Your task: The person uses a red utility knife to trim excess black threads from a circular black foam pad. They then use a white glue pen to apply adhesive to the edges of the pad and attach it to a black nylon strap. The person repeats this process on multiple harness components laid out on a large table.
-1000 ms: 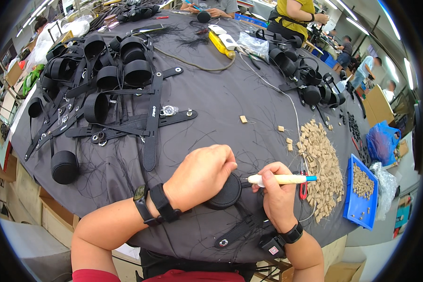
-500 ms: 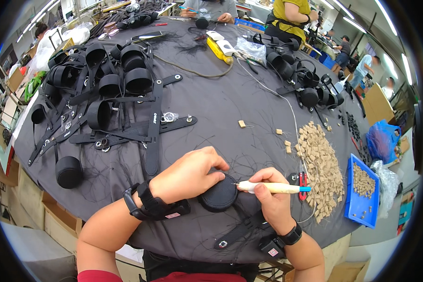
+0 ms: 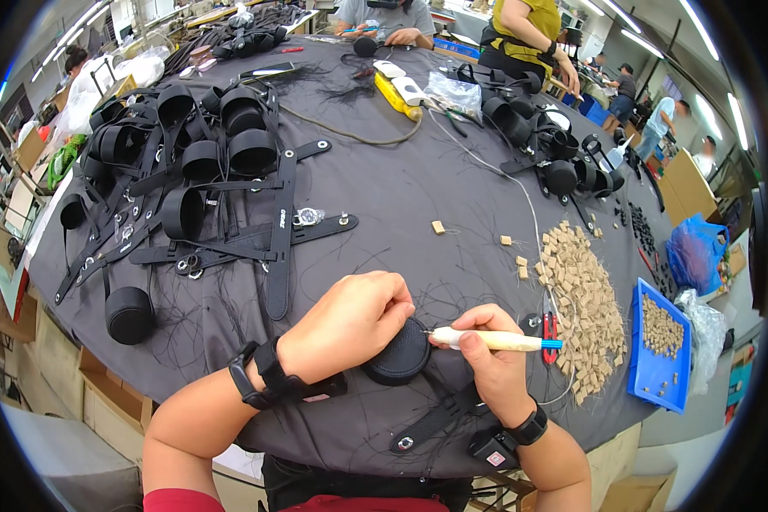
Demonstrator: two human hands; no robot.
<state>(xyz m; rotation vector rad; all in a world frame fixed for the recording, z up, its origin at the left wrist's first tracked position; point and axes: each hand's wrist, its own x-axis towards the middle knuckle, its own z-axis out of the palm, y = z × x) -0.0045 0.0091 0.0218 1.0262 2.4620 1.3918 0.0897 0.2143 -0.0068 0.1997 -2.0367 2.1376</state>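
A round black leather-like cup [image 3: 398,358] lies on the dark cloth in front of me, with a strap beside it. Above its far left edge is my left hand [image 3: 358,317], thumb and fingertips pinched together. Whatever they pinch, perhaps a thread, is too fine to make out. My right hand [image 3: 491,354] grips a cream pen-shaped tool [image 3: 508,341] with a blue end. Its thin metal tip points left at the cup's right edge. Red-handled snips [image 3: 550,337] lie just right of the tool.
Tan tabs [image 3: 582,307] form a pile at the right, next to a blue tray [image 3: 636,363]. Black strapped cups [image 3: 200,158] heap at the left. A white cord [image 3: 525,189] runs from a yellow-and-white power strip [image 3: 398,94]. Co-workers are beyond the table.
My left thumb and fingers have closed together and the left wrist has turned slightly. The right hand and pen-shaped tool are almost still. At the back, a co-worker's arm has lowered.
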